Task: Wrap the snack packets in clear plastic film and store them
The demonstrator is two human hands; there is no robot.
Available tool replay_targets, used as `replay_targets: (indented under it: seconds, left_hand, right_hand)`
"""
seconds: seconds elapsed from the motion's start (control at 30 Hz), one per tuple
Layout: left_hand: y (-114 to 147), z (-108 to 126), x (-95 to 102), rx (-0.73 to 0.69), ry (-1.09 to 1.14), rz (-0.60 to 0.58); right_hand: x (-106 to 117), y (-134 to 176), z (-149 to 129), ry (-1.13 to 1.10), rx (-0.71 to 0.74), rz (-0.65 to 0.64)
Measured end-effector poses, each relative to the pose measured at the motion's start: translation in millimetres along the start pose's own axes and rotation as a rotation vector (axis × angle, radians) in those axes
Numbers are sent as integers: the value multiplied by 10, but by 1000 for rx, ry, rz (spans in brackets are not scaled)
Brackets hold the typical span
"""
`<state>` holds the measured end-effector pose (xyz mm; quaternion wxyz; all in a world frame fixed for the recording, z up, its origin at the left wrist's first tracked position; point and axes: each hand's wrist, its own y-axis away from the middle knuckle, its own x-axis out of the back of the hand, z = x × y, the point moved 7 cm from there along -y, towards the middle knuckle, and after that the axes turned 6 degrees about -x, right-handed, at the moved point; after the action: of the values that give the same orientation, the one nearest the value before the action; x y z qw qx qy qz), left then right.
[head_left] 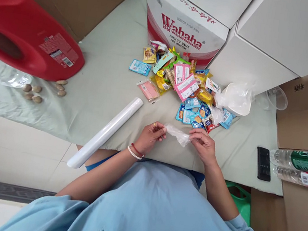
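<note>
Left hand [152, 135]: thumb and forefinger pinched on one end of the clear plastic film [178, 134]; beads and cord at the wrist.
Right hand [205, 146]: thumb and fingertips pinched on the opposite end.
Clear plastic film: one, crumpled, strung between both sets of fingertips; long axis side to side, each hand equally near, slack dipping bodyward by the right fingers. Bag or sheet: cannot tell from where I stand.
Snack packets [186, 87]: a heap, beyond the fingers; blue ones just past the right fingertips.
Plastic roll [105, 133]: one, left of the left fingers, slanting, near end over the table edge.
White bowl [243, 112]: beyond and right of the right fingers, clear plastic upon it.
Phone [264, 163]: well right of the right fingers.
Red jug [40, 25]: far left of the left fingers.
</note>
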<state>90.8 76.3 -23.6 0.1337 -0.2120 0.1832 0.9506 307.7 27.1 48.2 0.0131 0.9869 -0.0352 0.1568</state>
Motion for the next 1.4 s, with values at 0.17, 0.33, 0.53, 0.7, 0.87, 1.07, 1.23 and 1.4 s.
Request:
replay_targets:
  seconds: [0.17,0.33,0.53,0.7,0.87,1.07,1.23,1.4]
  left_hand:
    - [-9,66,93,-35,129,86]
    - [-16,87,37,-73,-8,62]
    - [18,89,-95,-96,-82,81]
    - [36,10,-82,5,-168,44]
    - [22,71,89,47,-61,103]
    - [29,64,136,69,4,94]
    - [120,281,213,-211,-290,225]
    - [241,385,-321,-422,-585,-74]
  right_hand:
    - [-56,117,16,158,9,-223]
    - [-40,60,-75,204,-5,2]
    - [-466,-77,-31,211,-65,-92]
    - [-414,-110,79,-148,-237,6]
    - [-91,-56,301,-582,-478,200]
    - [17,28,425,-714,-557,238]
    - [50,61,376,-657,-494,274]
    - [-140,55,175,-535,-409,123]
